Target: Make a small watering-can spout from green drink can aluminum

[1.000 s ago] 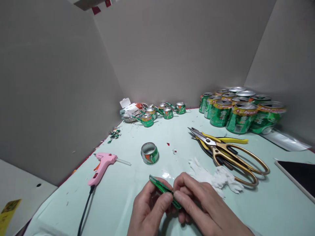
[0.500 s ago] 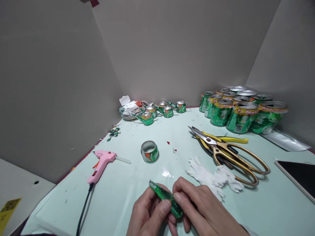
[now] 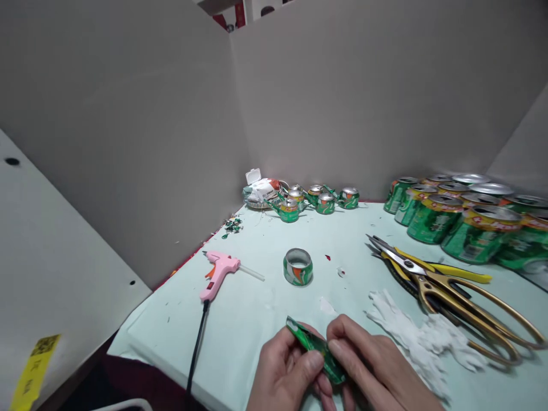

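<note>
Between my two hands, low in the head view, is a folded piece of green can metal (image 3: pixel 315 346) with a pointed upper end. My left hand (image 3: pixel 287 365) grips it from the left, thumb pressed on its face. My right hand (image 3: pixel 368 362) pinches its right edge between thumb and fingers; the fingertips partly hide the lower end. Beyond the hands stands an open ring cut from a green can (image 3: pixel 298 274). White gloves (image 3: pixel 411 328) lie crumpled to the right of my right hand.
A pink glue gun (image 3: pixel 218 274) with a black cord lies left. Gold-handled scissors (image 3: pixel 432 279) rest over yellow-handled pliers (image 3: pixel 466 274) on the right. Several green cans (image 3: pixel 434 220) stand back right. Small cut-can pieces (image 3: pixel 325 204) and a wipes pack (image 3: pixel 263 191) sit at the back.
The camera has turned left, so everything appears shifted right in view. Both hands keep hold of the green can metal in much the same grip.
</note>
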A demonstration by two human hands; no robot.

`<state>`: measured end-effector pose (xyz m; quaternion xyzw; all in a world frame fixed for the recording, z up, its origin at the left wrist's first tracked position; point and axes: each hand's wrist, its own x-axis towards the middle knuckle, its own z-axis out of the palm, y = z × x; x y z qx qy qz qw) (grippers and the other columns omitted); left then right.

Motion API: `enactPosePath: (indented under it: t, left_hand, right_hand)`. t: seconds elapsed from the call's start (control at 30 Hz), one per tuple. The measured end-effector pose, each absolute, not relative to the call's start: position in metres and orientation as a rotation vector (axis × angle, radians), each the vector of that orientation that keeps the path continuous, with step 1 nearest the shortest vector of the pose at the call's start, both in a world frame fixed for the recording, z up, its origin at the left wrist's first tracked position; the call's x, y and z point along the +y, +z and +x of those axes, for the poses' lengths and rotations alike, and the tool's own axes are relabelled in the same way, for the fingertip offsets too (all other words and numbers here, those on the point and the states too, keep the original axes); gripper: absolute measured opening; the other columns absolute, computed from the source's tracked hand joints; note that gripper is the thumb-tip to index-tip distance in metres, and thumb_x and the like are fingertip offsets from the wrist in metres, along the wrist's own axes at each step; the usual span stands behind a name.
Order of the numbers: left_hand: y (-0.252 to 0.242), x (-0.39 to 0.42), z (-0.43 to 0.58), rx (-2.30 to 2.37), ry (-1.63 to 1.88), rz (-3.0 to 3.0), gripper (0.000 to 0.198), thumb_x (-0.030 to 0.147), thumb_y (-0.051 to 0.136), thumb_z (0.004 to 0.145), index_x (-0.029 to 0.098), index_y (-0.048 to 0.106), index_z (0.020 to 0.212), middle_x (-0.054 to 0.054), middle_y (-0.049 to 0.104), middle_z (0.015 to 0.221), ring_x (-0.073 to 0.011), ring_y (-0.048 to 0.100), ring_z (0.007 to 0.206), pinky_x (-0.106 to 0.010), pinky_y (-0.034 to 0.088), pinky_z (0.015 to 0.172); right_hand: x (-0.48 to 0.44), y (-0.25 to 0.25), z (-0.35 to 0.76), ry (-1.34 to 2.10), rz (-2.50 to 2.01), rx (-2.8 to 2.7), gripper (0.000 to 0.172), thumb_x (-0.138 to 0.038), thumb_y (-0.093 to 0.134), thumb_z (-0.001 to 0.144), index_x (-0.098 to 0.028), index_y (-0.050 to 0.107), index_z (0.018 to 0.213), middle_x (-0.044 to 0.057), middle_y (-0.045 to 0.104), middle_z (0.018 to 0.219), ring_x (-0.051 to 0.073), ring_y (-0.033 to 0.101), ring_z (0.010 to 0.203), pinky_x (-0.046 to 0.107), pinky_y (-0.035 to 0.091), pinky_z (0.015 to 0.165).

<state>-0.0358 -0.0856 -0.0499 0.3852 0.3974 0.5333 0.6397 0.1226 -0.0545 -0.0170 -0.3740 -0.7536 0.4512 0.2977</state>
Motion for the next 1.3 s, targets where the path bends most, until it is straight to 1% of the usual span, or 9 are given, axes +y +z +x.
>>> enactPosePath:
  t: [0.07,0.17,0.4,0.57,0.67,0.83,1.03,1.2,1.3]
  left_hand:
    - [-0.046,-0.089,-0.042,0.917,1.251,0.860,0.037,0.048,0.072,0.079,0.014,0.061,0.087,-0.001,0.063,0.057,-0.0153,0.062,0.048,-0.024,0.045,0.046]
    - [-0.034,-0.095,-0.049,0.982,1.321,0.810,0.037,0.041,0.073,0.080,0.015,0.059,0.103,0.001,0.063,0.058,-0.0134,0.061,0.046,-0.023,0.047,0.048]
    - [-0.016,-0.110,-0.055,1.061,1.588,0.762,0.071,0.033,0.075,0.079,0.026,0.035,0.138,0.002,0.065,0.076,-0.0120,0.060,0.050,-0.024,0.050,0.051]
    - [-0.023,-0.117,-0.063,1.061,1.677,0.807,0.050,0.030,0.073,0.081,0.028,0.047,0.124,0.003,0.066,0.075,-0.0132,0.060,0.065,-0.022,0.050,0.062]
    - [-0.027,-0.119,-0.069,1.059,1.695,0.820,0.041,0.029,0.070,0.085,0.029,0.048,0.119,0.002,0.067,0.080,-0.0144,0.062,0.075,-0.022,0.048,0.069]
    - [-0.029,-0.124,-0.078,1.069,1.735,0.819,0.041,0.029,0.070,0.085,0.030,0.044,0.116,0.003,0.068,0.079,-0.0147,0.062,0.075,-0.022,0.047,0.069]
    - [-0.027,-0.128,-0.083,1.031,1.780,0.739,0.037,0.029,0.069,0.086,0.031,0.042,0.110,0.004,0.067,0.082,-0.0149,0.064,0.077,-0.024,0.047,0.070]
    - [-0.021,-0.130,-0.089,1.143,1.752,0.726,0.045,0.033,0.068,0.085,0.030,0.041,0.120,-0.001,0.071,0.095,-0.0187,0.068,0.089,-0.028,0.047,0.083]
    - [-0.018,-0.131,-0.094,1.256,1.710,0.812,0.043,0.036,0.065,0.087,0.029,0.043,0.123,-0.002,0.071,0.098,-0.0200,0.067,0.095,-0.028,0.047,0.082]
  right_hand:
    - [-0.055,-0.012,0.112,1.276,-1.014,-1.990,0.027,-0.039,0.033,0.102,-0.027,0.046,0.082,-0.005,0.064,0.057,0.015,0.059,0.049,0.024,0.047,0.055]
    - [-0.056,-0.005,0.098,1.312,-1.005,-1.989,0.026,-0.039,0.035,0.102,-0.025,0.045,0.083,-0.007,0.058,0.054,0.012,0.057,0.048,0.022,0.045,0.057]
    - [-0.066,0.002,0.075,1.305,-1.009,-1.937,0.025,-0.039,0.034,0.102,-0.024,0.044,0.084,-0.007,0.058,0.058,0.011,0.056,0.049,0.021,0.043,0.055]
    - [-0.069,0.004,0.067,1.241,-1.026,-1.968,0.027,-0.042,0.034,0.102,-0.024,0.046,0.086,-0.008,0.052,0.054,0.012,0.053,0.047,0.021,0.040,0.052]
    - [-0.070,0.005,0.060,1.257,-1.030,-1.942,0.026,-0.042,0.034,0.102,-0.024,0.045,0.088,-0.011,0.047,0.047,0.012,0.050,0.044,0.022,0.038,0.052]
    - [-0.076,0.004,0.045,1.322,-1.024,-1.858,0.022,-0.045,0.037,0.100,-0.024,0.044,0.096,-0.011,0.048,0.051,0.012,0.050,0.044,0.022,0.038,0.052]
    - [-0.081,-0.004,0.033,1.226,-0.987,-1.902,0.021,-0.043,0.040,0.099,-0.024,0.045,0.092,-0.009,0.046,0.055,0.013,0.048,0.046,0.023,0.035,0.050]
    - [-0.084,-0.010,0.027,1.068,-0.898,-2.060,0.015,-0.035,0.037,0.100,-0.024,0.046,0.099,-0.007,0.054,0.060,0.015,0.049,0.050,0.027,0.032,0.052]
    - [-0.084,-0.006,0.027,1.036,-0.877,-2.149,0.014,-0.033,0.037,0.099,-0.024,0.046,0.101,-0.005,0.058,0.061,0.016,0.052,0.051,0.027,0.032,0.053]
